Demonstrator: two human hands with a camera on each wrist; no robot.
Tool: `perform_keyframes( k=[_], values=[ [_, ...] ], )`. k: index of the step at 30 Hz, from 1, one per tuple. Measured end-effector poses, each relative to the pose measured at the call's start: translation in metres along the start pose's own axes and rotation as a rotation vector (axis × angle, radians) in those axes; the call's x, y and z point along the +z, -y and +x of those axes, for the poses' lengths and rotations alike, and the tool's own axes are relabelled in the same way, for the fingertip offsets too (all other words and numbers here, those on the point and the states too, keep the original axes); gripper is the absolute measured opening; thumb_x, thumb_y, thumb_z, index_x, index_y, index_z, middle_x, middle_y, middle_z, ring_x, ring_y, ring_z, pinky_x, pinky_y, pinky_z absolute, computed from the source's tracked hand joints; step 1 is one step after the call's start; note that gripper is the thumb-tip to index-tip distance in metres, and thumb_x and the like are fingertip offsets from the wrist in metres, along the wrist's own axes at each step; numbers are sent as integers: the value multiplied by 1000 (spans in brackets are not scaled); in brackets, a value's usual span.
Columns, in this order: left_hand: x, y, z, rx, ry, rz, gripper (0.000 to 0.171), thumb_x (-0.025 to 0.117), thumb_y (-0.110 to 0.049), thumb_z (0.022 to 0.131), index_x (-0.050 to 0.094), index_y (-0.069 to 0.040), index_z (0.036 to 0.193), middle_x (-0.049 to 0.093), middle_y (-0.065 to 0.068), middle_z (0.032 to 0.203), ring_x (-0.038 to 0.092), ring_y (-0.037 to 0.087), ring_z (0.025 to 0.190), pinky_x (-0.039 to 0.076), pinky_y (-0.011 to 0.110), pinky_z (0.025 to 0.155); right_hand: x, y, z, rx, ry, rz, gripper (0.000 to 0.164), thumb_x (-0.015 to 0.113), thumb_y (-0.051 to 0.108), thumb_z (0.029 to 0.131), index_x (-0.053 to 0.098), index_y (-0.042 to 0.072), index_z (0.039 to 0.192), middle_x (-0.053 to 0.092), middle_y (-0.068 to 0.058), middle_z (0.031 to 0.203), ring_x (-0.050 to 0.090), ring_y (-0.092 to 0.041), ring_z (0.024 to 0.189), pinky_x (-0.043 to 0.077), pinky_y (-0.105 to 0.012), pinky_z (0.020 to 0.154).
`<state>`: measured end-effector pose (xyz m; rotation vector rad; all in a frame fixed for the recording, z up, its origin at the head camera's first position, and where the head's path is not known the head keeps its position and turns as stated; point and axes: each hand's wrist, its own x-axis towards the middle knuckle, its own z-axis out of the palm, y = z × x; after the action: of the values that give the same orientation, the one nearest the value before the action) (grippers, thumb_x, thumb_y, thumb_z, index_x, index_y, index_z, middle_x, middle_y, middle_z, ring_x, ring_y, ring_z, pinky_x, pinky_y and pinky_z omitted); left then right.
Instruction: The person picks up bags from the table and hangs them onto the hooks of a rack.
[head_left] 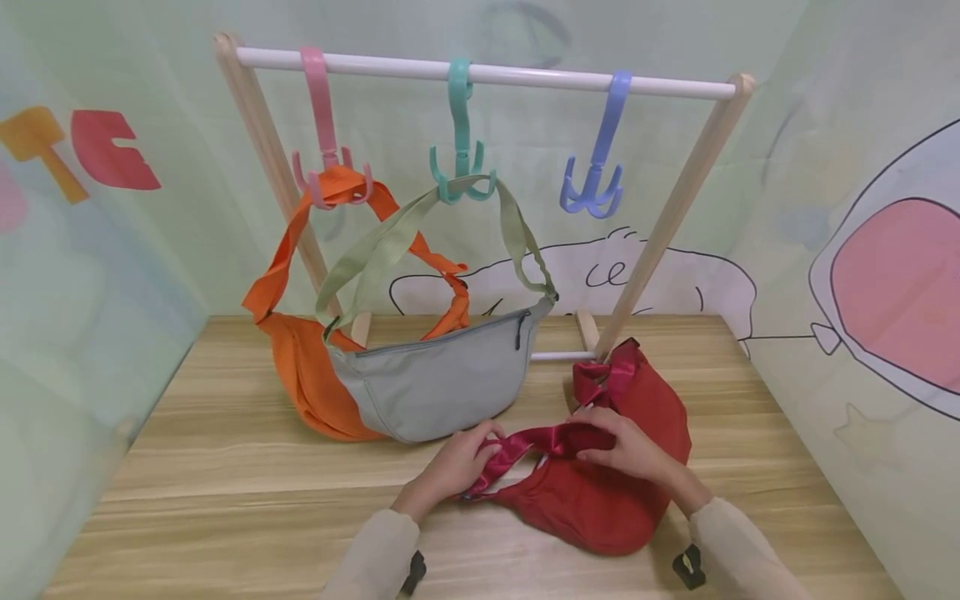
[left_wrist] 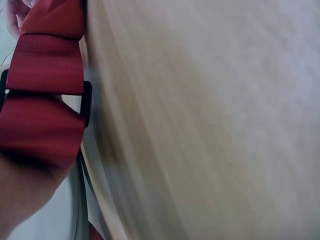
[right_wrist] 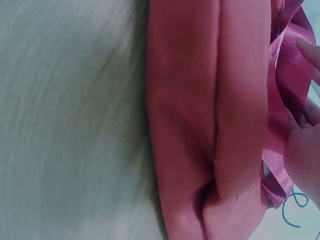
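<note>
A red crossbody bag (head_left: 600, 508) lies on the table at front right, its shiny dark-red strap (head_left: 525, 446) facing the rack. My left hand (head_left: 459, 460) pinches the strap near the bag's left end. In the left wrist view, the thumb side of that hand (left_wrist: 27, 195) lies against the strap, beside a black buckle (left_wrist: 86, 105). Farther right, my right hand (head_left: 633, 446) holds the strap between fingers and thumb. The right wrist view has the bag's body (right_wrist: 210, 110) in the middle, with the fingers (right_wrist: 310, 52) at the strap.
A wooden rack with a white bar (head_left: 540, 77) carries pink (head_left: 322, 108), green (head_left: 460, 108) and blue (head_left: 609, 125) hooks. An orange bag (head_left: 300, 375) hangs from the pink one, a grey bag (head_left: 450, 379) from the green one. Both bags' bodies reach the wooden table (head_left: 247, 517).
</note>
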<state>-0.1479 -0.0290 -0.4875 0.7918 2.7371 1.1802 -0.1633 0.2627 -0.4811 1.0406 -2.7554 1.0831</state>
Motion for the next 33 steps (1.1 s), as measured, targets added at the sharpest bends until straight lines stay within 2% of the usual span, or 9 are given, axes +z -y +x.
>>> perform_keyframes(
  k=[8, 15, 25, 33],
  values=[
    [-1, 2, 1, 23, -20, 3, 11, 56, -4, 89, 56, -10, 98, 63, 4, 85, 53, 15, 73, 44, 32, 69, -4, 1, 2, -18, -67, -3, 48, 78, 8, 71, 60, 7, 115, 58, -6, 115, 51, -21, 107, 43, -32, 89],
    [-2, 2, 2, 52, -37, 0, 12, 57, -2, 88, 56, -9, 97, 63, 4, 84, 55, 14, 74, 45, 31, 69, -6, 2, 3, -8, -72, 4, 49, 77, 8, 70, 60, 6, 117, 54, -11, 119, 47, -24, 112, 41, -36, 92],
    [-2, 4, 2, 28, -28, -5, 12, 56, -2, 89, 56, -10, 98, 63, 4, 84, 55, 14, 74, 44, 31, 67, -5, 1, 1, 10, -68, -21, 50, 77, 8, 70, 59, 7, 117, 54, -7, 119, 47, -23, 112, 42, -41, 91],
    [-3, 3, 2, 18, -3, 15, 14, 56, -4, 89, 56, -8, 102, 63, 6, 86, 53, 15, 74, 44, 33, 69, -5, -1, -3, 33, 52, 3, 49, 77, 13, 73, 58, 13, 119, 55, -1, 117, 48, -21, 110, 44, -39, 88]
  ],
)
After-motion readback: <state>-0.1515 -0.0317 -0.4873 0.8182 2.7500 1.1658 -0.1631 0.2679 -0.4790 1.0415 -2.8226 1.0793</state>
